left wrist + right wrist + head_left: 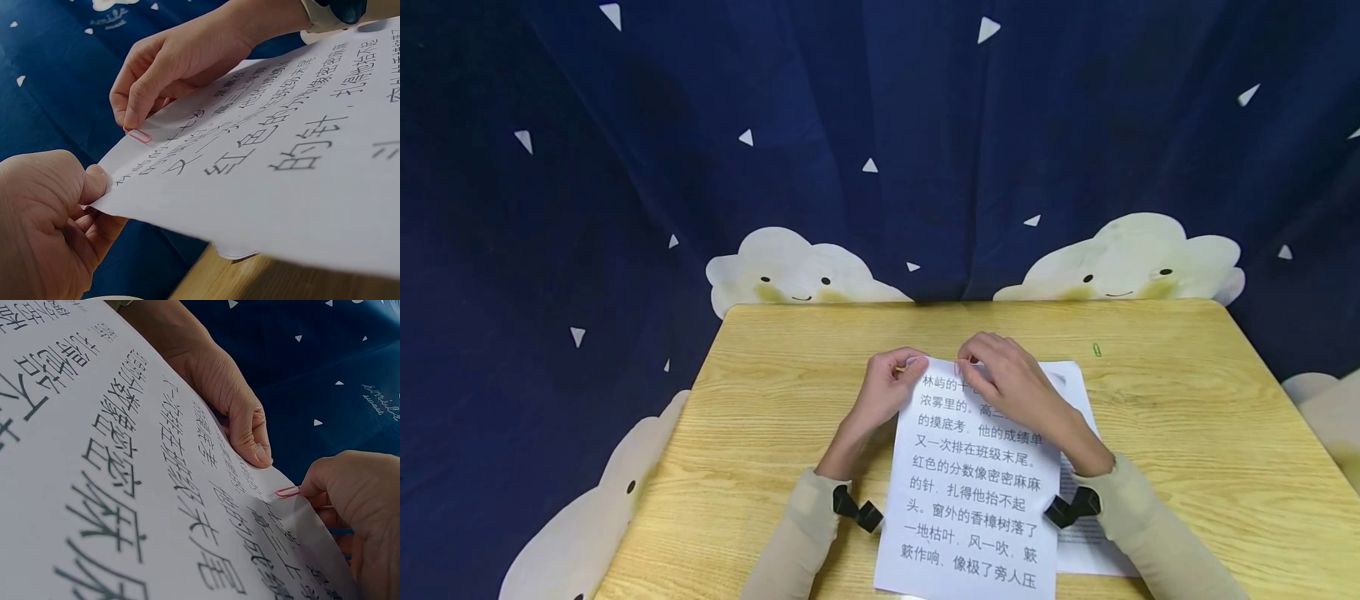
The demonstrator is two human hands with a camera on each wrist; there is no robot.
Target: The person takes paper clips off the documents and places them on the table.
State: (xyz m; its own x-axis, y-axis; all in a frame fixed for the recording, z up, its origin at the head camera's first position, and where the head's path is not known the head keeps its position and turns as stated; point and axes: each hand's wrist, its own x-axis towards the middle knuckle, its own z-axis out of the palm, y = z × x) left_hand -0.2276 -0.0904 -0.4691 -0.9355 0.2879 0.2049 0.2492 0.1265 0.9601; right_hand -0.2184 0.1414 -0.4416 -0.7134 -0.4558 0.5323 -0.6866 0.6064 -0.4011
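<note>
White printed sheets (973, 492) with large black characters lie on the wooden table (775, 433). My left hand (910, 365) pinches their top left corner between thumb and fingers; the left wrist view shows this hand (94, 187) lifting the paper's edge (250, 181). My right hand (970, 362) pinches a pink paper clip (138, 135) and holds it against the top edge of the sheets. In the right wrist view the clip (287, 491) sits on the paper's edge at my right hand's fingertips (309, 486), close to the left hand (259, 453).
Another printed sheet (1078, 392) sticks out under the stack on the right. A small green paper clip (1097, 349) lies on the table beyond my right hand. A dark blue curtain (880, 150) with cloud prints hangs behind and around the table.
</note>
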